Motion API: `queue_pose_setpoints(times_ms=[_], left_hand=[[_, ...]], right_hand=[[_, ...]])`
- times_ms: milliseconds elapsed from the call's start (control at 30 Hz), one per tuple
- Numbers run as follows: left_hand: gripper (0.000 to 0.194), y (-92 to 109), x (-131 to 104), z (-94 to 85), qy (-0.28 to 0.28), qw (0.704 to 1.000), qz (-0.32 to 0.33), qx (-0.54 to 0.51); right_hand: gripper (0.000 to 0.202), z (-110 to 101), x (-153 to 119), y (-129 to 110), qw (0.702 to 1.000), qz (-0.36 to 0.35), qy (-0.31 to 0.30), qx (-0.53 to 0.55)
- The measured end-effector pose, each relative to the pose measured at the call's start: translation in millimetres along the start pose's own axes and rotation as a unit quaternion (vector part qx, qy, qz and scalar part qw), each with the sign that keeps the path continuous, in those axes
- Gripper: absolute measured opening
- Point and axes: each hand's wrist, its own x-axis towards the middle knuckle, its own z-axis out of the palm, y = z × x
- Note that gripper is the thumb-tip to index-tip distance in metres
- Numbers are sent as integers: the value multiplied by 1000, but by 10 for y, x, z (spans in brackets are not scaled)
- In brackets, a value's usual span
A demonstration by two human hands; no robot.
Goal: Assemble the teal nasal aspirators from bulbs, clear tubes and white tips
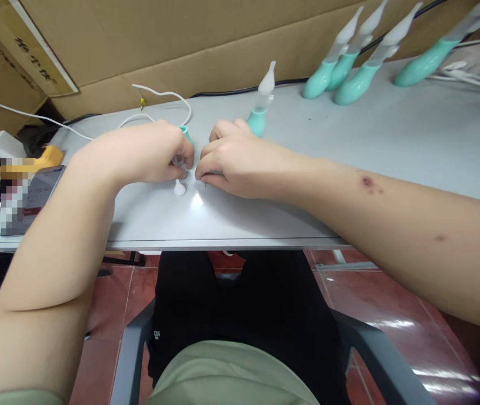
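My left hand is closed around a clear plastic piece, held low over the grey table. Just beyond those fingers the open mouth of a teal bulb shows; most of the bulb is hidden. A small white nozzle tip lies on the table below my left fingertips. To the right, my right hand has its fingers pinched together close to the tabletop; a tiny bit of something shows under them, too small to name. Behind its knuckles stands an assembled nasal aspirator with a white tip.
Several more teal nasal aspirators stand at the back right near cables. A white cable curls behind my left hand. At the left are a phone, a white charger and a yellow object. Cardboard walls the back.
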Motion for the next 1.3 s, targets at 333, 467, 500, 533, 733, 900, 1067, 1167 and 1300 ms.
queue_pose_setpoints(times_ms=[333, 467, 500, 533, 733, 900, 1067, 1167, 1300], left_hand=[[34, 65, -77, -44, 4, 1000, -9, 3], [31, 1, -81, -39, 17, 1000, -2, -25], [32, -28, -68, -32, 18, 999, -1, -28], [31, -57, -54, -24, 18, 999, -2, -28], [20, -63, -76, -57, 36, 999, 9, -25], [21, 41, -198, -130, 114, 990, 65, -60], [32, 56, -221, -135, 159, 980, 62, -103], [41, 53, -214, -123, 181, 974, 58, -125], [40, 54, -207, -92, 202, 966, 63, -149]], right_hand=[[29, -11, -23, -35, 999, 32, 18, 25], [27, -67, -29, -56, 998, 43, 15, 48], [26, -73, -30, -52, 998, 40, 16, 55], [24, -72, -32, -44, 997, 37, 21, 61], [19, 16, -64, 67, 992, 36, 84, 85], [11, -4, -99, 133, 968, 6, 164, 192], [6, -100, -113, 115, 940, 41, 229, 251], [7, -104, -118, 121, 924, 55, 265, 272], [10, -89, -130, 141, 901, 35, 287, 324]])
